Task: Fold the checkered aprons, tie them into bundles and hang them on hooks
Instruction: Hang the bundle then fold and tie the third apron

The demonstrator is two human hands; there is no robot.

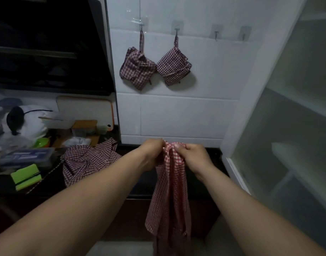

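Red-checked apron (169, 191) hangs below the fingers (178, 147): left hand (152, 154), right hand (194, 157) both pinch its gathered top, probably straightening it for folding.

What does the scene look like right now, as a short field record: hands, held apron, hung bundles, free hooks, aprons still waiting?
left hand: grips the top of the held apron
right hand: grips the same top, close beside the left hand
held apron: unfolded, hanging down in front of the counter
hung: left bundle and right bundle, each on its own hook
free: third hook and fourth hook, counted from the left
waiting apron: crumpled on the counter, left of the hands
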